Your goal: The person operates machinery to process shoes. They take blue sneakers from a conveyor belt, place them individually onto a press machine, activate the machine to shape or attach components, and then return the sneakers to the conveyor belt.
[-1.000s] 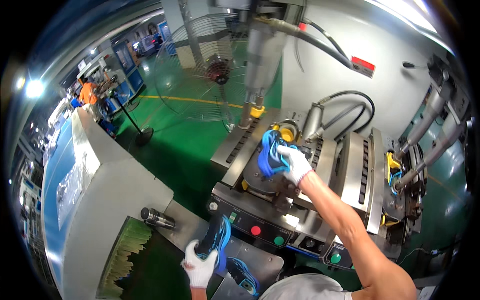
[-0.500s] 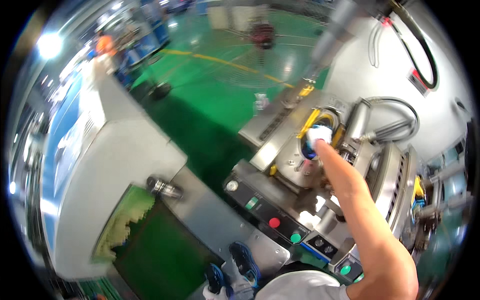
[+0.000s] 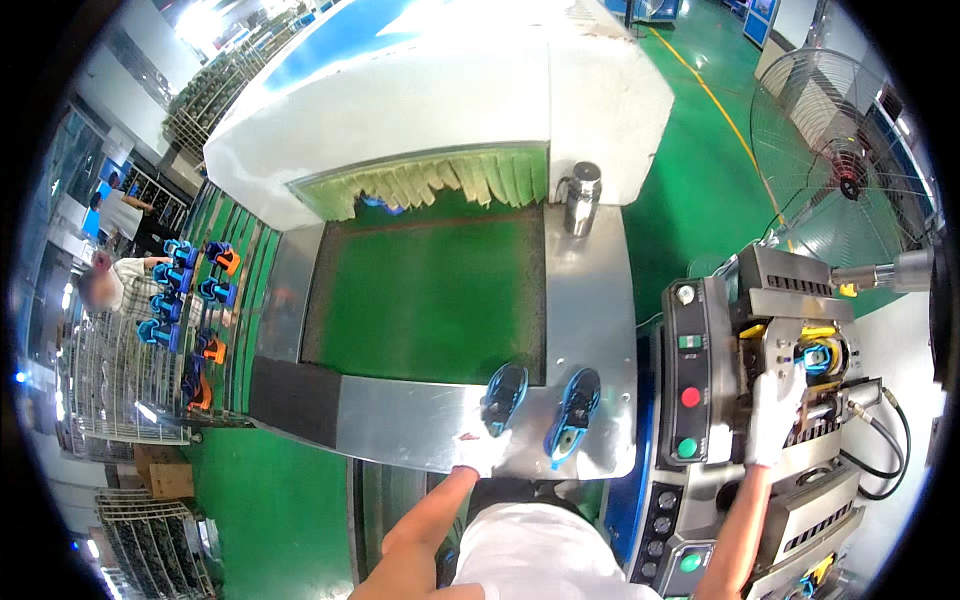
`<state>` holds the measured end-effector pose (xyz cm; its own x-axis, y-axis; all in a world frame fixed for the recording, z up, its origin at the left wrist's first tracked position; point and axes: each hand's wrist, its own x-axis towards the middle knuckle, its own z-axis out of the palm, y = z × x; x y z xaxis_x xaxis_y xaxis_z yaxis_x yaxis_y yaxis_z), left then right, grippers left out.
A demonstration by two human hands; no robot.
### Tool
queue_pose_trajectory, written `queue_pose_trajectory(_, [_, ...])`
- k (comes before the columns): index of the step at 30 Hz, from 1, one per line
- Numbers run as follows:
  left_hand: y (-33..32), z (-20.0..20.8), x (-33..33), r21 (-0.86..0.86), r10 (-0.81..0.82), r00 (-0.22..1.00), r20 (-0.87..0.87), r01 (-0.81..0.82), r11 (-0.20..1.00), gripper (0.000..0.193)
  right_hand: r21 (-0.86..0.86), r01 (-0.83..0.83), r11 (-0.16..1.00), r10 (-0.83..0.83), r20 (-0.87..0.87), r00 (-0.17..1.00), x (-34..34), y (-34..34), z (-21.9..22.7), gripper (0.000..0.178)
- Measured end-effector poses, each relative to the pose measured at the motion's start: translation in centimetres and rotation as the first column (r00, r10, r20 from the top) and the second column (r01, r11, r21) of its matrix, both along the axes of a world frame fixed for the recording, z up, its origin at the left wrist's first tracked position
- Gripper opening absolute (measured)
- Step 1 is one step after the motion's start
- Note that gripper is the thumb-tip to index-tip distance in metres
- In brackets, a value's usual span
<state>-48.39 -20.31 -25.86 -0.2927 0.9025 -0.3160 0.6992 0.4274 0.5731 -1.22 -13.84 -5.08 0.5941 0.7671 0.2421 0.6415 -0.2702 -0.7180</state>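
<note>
On the metal ledge (image 3: pixel 400 420), head view: black-and-blue shoe (image 3: pixel 506 398) just beyond left hand (image 3: pixel 483 452), long axis running away, leaning right;
Left hand: nearer, at shoe's near end; grip blurred, cannot tell;
Right hand (image 3: pixel 773 425): over machine (image 3: pixel 715 425); closure unclear.

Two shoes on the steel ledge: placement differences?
The left shoe overlaps the green belt in view; the right shoe lies wholly over the steel ledge. The left shoe is at the left hand; the right shoe is apart from it. Both are dark with blue trim.
</note>
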Motion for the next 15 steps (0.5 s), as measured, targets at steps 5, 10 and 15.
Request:
queue_pose_trajectory(5, [2.1,-1.2,-0.7,-0.033,-0.125,0.953,0.275,0.139,0.99,0.067,-0.708,0.252,0.66,0.287,0.547,0.786,-8.2,-8.6,-12.7,0.108])
queue_pose_trajectory(10, [4.6,-0.3,-7.0,-0.196,-0.052,0.873,0.484,0.166,0.966,0.086,-0.573,-0.004,0.819,0.146,0.202,0.969,-14.4,-7.6,-11.6,0.092])
queue_pose_trajectory(15, [8.3,2.4,-12.6,-0.288,-0.031,0.872,0.488,0.194,0.938,0.089,-0.561,0.016,0.828,0.0,0.029,1.0,-26.1,-7.6,-20.4,0.084])
